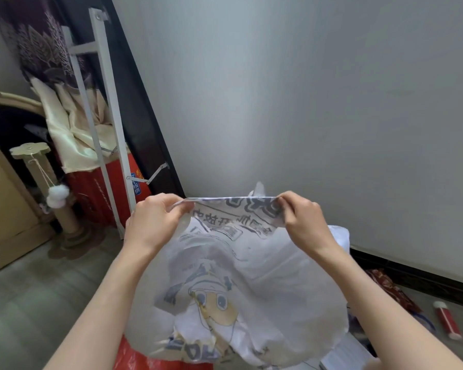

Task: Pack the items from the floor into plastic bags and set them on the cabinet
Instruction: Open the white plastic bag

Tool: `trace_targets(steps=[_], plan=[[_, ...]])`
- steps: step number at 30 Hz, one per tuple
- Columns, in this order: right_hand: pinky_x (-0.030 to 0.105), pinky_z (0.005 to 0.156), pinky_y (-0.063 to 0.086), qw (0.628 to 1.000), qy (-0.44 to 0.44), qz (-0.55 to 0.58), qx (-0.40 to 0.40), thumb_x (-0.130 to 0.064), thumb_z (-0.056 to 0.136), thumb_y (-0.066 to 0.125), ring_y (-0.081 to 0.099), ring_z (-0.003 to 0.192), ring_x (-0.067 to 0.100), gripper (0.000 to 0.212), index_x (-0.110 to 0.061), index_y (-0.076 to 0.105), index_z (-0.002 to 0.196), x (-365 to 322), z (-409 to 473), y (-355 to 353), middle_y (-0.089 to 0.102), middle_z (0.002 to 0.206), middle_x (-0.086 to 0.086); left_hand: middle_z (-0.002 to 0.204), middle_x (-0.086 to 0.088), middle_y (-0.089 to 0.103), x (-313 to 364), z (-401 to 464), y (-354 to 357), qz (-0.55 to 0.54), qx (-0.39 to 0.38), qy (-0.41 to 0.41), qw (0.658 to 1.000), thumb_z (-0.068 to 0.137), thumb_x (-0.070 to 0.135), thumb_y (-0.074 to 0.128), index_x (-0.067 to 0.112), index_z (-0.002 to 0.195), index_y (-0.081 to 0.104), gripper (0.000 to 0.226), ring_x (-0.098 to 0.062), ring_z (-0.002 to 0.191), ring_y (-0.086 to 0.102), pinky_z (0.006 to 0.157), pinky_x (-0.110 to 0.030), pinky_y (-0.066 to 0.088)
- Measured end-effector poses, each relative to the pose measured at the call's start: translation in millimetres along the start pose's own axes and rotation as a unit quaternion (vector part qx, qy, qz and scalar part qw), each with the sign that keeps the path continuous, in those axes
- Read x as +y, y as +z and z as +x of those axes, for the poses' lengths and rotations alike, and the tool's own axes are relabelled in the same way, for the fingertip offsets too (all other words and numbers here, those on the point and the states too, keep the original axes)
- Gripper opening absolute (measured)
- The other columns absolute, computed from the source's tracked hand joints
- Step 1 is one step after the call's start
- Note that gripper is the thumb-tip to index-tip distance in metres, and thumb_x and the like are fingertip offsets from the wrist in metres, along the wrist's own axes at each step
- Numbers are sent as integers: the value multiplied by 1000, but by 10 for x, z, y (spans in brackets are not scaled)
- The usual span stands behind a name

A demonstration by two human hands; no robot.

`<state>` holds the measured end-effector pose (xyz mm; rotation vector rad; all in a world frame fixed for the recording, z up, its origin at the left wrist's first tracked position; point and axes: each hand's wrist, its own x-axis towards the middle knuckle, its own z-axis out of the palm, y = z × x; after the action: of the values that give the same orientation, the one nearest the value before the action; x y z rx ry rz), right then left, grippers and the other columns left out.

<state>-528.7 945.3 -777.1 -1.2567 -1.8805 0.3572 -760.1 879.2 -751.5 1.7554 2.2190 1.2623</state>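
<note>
A white printed plastic bag [238, 284] is held up at centre, its top edge stretched between the left hand [155, 220] and right hand [302, 218], each pinching a corner. A red tube [447, 320] lies on the floor [38, 289] at four o'clock.

Floor [24, 297]: grey, wood-grain planks, running from near left to the far wall.

On it, left side: a cat scratching post [64, 209] on a flower-shaped base, upright, a white pompom hanging from its top by a string; a red box [96, 193] just behind it; a white metal frame [112, 161] leaning up from the floor beside the box; a tan cabinet [3, 209] at the far left edge.

On it, right side: a red tube [447, 320] with white ends, lying flat; a red patterned packet [390, 289] near the black skirting; a white booklet [342, 356], partly hidden.

Near edge: a red bag [134, 361], partly covered.
</note>
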Motion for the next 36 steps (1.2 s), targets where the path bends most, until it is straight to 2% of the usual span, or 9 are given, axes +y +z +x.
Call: trace_targets(steps=[3, 6, 9, 14, 20, 23, 27, 30, 36], plan=[[32, 61, 27, 999, 6, 25, -28, -9, 95, 43, 45, 66, 33, 23, -8, 49, 72, -27, -10, 52, 54, 66, 11, 99, 4, 59, -32, -41, 82, 116, 7, 45, 992, 88, 24, 56, 21, 94, 67, 13, -19, 94, 56, 83, -38, 40], [29, 58, 23, 997, 20, 69, -30, -8, 95, 42, 40, 64, 26, 24, -11, 44, 71, -77, 23, 95, 44, 59, 1, 111, 4, 58, 75, -151, 193, 36, -5, 172, 984, 82, 19, 55, 21, 112, 56, 30, -13, 101, 56, 90, -35, 38], [27, 60, 30, 987, 26, 141, -69, -9, 95, 43, 43, 65, 17, 24, -11, 50, 72, -143, 30, 107, 47, 63, -1, 119, 5, 56, 255, -299, 356, -53, -93, 251, 962, 80, 43, 56, 24, 127, 41, 52, -3, 103, 53, 89, -22, 45], [22, 58, 39, 948, 82, 270, -148, -11, 92, 51, 49, 60, 9, 28, -18, 62, 68, -245, 36, 58, 58, 64, -2, 97, 2, 63, 317, -273, 488, -79, -81, 268, 957, 79, 45, 50, 29, 108, 51, 33, -13, 87, 62, 74, -36, 51], [31, 73, 47, 987, -108, 46, 111, -20, 84, 55, 57, 77, 21, 14, -8, 64, 86, -220, -62, 89, 61, 85, 4, 85, 0, 71, 213, -190, 425, -38, 15, 111, 993, 82, 26, 66, 15, 88, 71, 14, -21, 80, 66, 69, -41, 54], [31, 68, 48, 977, -157, -24, 139, -29, 83, 53, 57, 80, 23, 23, -11, 60, 95, -346, -213, 188, 58, 90, 5, 82, 2, 72, 202, -129, 325, -65, 36, 46, 996, 83, 24, 65, 16, 87, 73, 11, -16, 79, 66, 73, -38, 54], [36, 70, 49, 980, -97, -118, 126, -20, 77, 62, 58, 85, 30, 31, -8, 59, 106, -377, -269, 351, 60, 99, 10, 79, 1, 71, 269, -115, 183, -95, 30, 35, 994, 83, 20, 67, 12, 87, 74, 12, -8, 73, 63, 72, -24, 51], [32, 68, 38, 995, -18, -15, 96, -9, 88, 52, 58, 79, 30, 12, -6, 64, 89, -269, -133, 229, 66, 86, 11, 72, 9, 67, 235, -103, 78, -105, -12, 46, 993, 83, 20, 66, 16, 83, 73, 8, 3, 68, 61, 62, -10, 48], [26, 57, 23, 988, 71, 131, 41, -11, 96, 42, 39, 56, 10, 32, -11, 47, 64, -121, -1, 56, 41, 56, -2, 75, 11, 66, 33, -50, -42, -74, -54, 16, 996, 86, 19, 62, 21, 82, 69, 9, 0, 72, 61, 66, -14, 47]])
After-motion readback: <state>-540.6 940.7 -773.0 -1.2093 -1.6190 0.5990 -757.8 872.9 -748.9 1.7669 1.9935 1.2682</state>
